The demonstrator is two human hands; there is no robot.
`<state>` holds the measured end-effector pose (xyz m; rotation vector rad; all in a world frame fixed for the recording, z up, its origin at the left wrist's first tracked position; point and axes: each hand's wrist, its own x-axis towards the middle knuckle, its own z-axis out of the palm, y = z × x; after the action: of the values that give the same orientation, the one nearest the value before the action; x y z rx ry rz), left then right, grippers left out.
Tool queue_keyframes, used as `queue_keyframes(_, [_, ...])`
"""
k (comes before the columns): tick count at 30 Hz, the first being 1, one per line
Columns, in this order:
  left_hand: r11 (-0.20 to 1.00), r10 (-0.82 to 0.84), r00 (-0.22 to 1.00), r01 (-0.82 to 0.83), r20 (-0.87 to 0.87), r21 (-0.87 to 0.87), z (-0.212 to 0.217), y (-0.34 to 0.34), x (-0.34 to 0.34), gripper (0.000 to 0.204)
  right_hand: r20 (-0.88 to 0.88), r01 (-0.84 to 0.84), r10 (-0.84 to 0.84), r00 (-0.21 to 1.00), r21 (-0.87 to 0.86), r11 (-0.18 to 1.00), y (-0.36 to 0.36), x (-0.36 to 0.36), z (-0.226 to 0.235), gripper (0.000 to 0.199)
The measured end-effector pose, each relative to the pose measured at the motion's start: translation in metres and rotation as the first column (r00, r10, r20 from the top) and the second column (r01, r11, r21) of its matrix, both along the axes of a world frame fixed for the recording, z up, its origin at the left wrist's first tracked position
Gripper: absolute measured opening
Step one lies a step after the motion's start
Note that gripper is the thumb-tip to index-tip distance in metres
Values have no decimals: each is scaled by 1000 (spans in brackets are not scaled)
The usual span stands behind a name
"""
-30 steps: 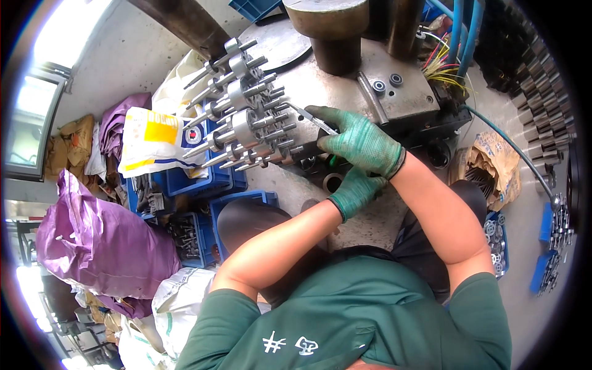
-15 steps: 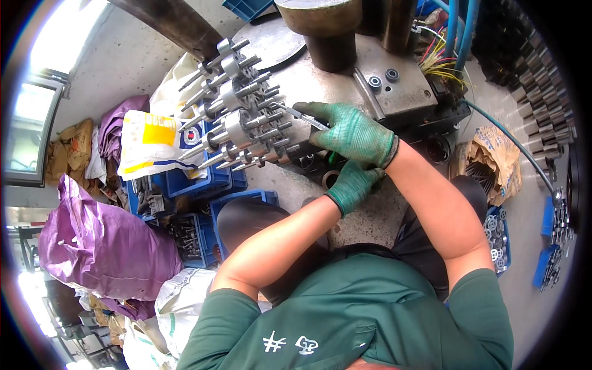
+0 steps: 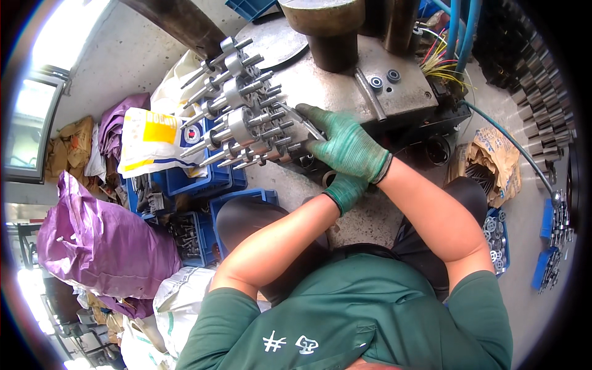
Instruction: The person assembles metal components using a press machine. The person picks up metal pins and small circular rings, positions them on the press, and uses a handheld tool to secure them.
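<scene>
My right hand (image 3: 354, 145), in a green knitted work glove, is closed around a slim silver metal tool (image 3: 305, 121) that looks like tweezers. It is pinched between thumb and fingers, its narrow end pointing left toward a stack of steel shafts with thick round collars (image 3: 237, 123). Whether the tip touches the shafts I cannot make out. Below the right hand is my left hand (image 3: 346, 192), gloved the same way. Its fingers disappear under the right hand, so what they hold is hidden.
Ahead stands a metal machine bed (image 3: 394, 65) bearing a short round bar (image 3: 370, 94) and two small bearings (image 3: 393, 76). Blue crates (image 3: 206, 179) and a purple sack (image 3: 111, 240) lie left. A torn brown paper bag (image 3: 493, 157) sits right, near a hose (image 3: 515, 139).
My right hand has shifted slightly down and left, and the metal tool now slants more steeply. My left hand's fingers have slid farther beneath the right hand.
</scene>
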<state>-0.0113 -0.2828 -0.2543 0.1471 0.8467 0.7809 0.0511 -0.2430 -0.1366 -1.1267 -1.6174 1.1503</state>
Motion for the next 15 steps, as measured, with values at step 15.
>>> queue_keyframes(15, [953,-170,981,187,-90,237,56,30,-35,19,-159,-42,22,987,-126,991,-33,74,43,84])
